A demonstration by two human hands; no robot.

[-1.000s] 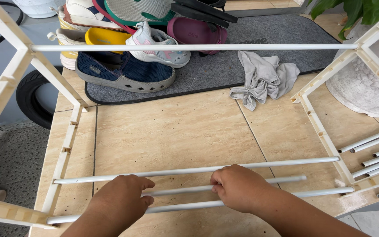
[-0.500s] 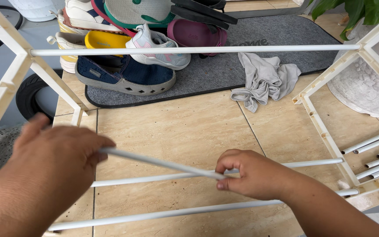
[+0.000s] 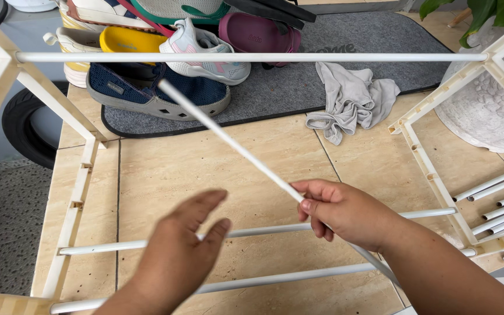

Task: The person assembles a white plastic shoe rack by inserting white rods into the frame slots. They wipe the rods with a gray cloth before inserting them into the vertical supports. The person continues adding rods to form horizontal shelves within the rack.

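Gripping a loose white tube (image 3: 228, 141) with the right hand (image 3: 345, 211), fingers curled shut around it near the lower part of its length, the tube slanting up and away toward the pile of shoes (image 3: 158, 64). Hovering just beside it with the left hand (image 3: 185, 251), palm open, fingers spread, holding nothing and not touching the tube. Working inside a cream plastic rack frame: left side panel (image 3: 74, 198) standing on the tan floor tiles (image 3: 217, 169), right side panel (image 3: 433, 175) opposite, one top rail (image 3: 252, 57) and two lower rails (image 3: 263, 228) (image 3: 275, 280) already bridging the panels. Lying further right, well apart from both hands: a bundle of spare tubes (image 3: 497, 204). Resting on the grey mat (image 3: 368, 41): a crumpled grey cloth (image 3: 354, 99).

Judging the risks: holding a long tube by one hand near one end, so letting the far tip swing and knock the top rail out of its sockets, or poke into the shoes. Possibly also catching a lower rail with the near end, which is passing close over them, and popping it loose. Risking a slip too, since the open left hand is giving no support.
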